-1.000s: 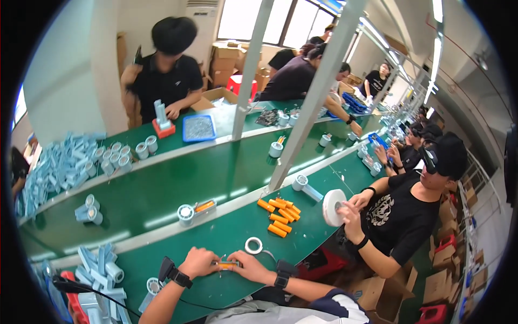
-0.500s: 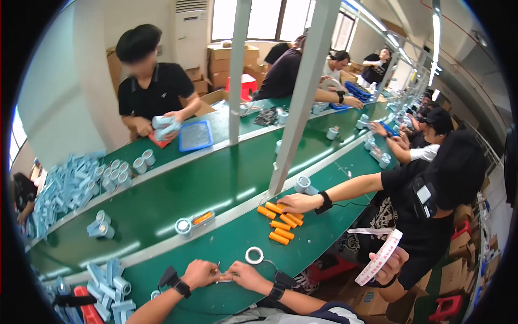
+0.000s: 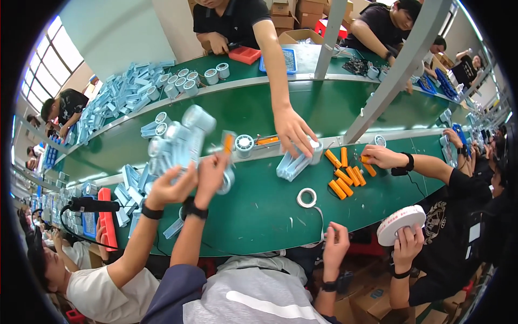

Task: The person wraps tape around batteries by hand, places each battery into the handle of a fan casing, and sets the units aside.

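Note:
My left hand is raised over the left part of the bench, fingers closed on a light-blue handheld fan housing. An orange battery shows in its upright handle. Motion smears it. Right beside it, a co-worker's hand in front of a blurred cluster of blue fan housings partly overlaps my view of them. My right hand is at the bench's front edge, fingers loosely apart and raised, nothing visible in them. Near its fingertips hangs a white tape strip from a tape roll.
Several orange batteries lie right of the roll, a co-worker's hand on one. Another hand reaches across to blue handle parts. A metal post rises there. A red tray and blue housings sit left.
My hands, together over a small piece near the front edge, have parted. The left has gone up with a fan housing; the right has moved right. Co-workers' arms have come in from left and across.

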`<move>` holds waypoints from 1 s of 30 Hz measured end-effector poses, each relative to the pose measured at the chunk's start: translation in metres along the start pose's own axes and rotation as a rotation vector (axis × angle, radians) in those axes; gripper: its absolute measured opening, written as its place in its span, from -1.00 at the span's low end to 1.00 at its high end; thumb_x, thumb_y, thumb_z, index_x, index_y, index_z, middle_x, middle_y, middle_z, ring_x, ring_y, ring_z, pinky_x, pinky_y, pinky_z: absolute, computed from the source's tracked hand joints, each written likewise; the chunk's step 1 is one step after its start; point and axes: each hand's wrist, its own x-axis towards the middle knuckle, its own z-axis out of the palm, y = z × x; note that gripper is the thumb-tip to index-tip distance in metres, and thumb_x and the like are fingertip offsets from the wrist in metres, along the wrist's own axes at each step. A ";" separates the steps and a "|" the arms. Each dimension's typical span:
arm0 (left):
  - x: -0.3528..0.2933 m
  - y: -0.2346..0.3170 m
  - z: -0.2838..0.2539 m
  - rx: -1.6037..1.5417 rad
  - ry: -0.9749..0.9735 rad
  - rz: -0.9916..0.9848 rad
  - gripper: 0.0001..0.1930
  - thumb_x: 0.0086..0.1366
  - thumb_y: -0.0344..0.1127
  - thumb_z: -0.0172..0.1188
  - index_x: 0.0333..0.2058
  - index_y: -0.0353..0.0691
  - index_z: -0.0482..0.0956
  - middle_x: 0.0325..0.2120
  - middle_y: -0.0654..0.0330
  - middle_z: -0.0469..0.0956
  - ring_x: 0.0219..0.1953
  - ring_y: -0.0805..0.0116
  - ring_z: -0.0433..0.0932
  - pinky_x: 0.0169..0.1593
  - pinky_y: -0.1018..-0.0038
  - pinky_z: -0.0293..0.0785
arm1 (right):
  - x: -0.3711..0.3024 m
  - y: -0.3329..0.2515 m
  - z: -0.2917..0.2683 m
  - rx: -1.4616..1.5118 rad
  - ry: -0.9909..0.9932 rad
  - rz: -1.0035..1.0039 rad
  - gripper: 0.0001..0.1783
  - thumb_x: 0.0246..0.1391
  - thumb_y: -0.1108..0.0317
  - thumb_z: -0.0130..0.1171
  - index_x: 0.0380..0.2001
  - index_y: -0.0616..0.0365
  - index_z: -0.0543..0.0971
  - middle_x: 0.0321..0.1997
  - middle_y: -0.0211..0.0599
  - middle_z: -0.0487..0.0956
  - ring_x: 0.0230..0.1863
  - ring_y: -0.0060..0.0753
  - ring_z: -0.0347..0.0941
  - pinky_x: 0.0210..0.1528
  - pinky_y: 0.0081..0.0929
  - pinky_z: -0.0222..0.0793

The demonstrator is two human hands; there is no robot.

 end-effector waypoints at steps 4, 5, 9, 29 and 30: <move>0.063 -0.064 0.057 0.212 0.205 0.151 -0.67 0.39 -0.09 0.10 -0.30 -0.30 0.58 -0.51 0.16 0.58 -0.49 0.28 0.51 -0.40 0.30 0.43 | 0.017 0.010 -0.014 -0.169 -0.044 -0.048 -0.83 0.17 0.50 0.19 -0.16 0.24 0.59 -0.23 -0.20 0.57 -0.39 -0.42 0.51 -0.38 -0.51 0.44; 0.073 -0.098 0.063 0.419 0.324 0.207 -0.68 0.39 -0.09 0.13 -0.30 -0.27 0.60 -0.54 0.22 0.55 -0.51 0.34 0.49 -0.40 0.33 0.42 | 0.020 -0.003 -0.006 -0.147 -0.105 -0.081 -0.83 0.17 0.49 0.19 -0.16 0.25 0.59 -0.25 -0.20 0.57 -0.40 -0.42 0.50 -0.39 -0.50 0.43; 0.121 -0.169 0.084 0.398 0.634 0.337 -0.66 0.38 -0.03 0.14 -0.25 -0.23 0.62 -0.52 0.29 0.53 -0.49 0.38 0.49 -0.36 0.35 0.44 | 0.035 -0.028 0.017 -0.116 -0.228 -0.110 -0.81 0.15 0.47 0.22 -0.16 0.27 0.59 -0.26 -0.21 0.57 -0.39 -0.39 0.50 -0.37 -0.48 0.43; -0.097 0.058 0.148 0.544 -0.262 0.863 -0.62 -0.05 -0.22 0.46 -0.21 0.02 0.58 0.13 0.07 0.35 0.13 0.07 0.32 0.10 0.20 0.25 | 0.053 0.014 0.018 -0.530 -0.146 -0.335 -0.90 0.02 0.46 0.31 -0.39 0.20 0.59 -0.26 -0.20 0.48 -0.18 -0.06 0.38 -0.10 -0.20 0.34; -0.096 0.058 0.155 0.535 -0.268 0.844 -0.64 -0.05 -0.21 0.46 -0.23 0.03 0.58 0.14 0.08 0.32 0.14 0.08 0.30 0.11 0.19 0.23 | 0.051 0.017 0.016 -0.513 -0.141 -0.336 -0.92 0.04 0.45 0.30 -0.42 0.18 0.58 -0.27 -0.22 0.48 -0.18 -0.06 0.38 -0.10 -0.21 0.34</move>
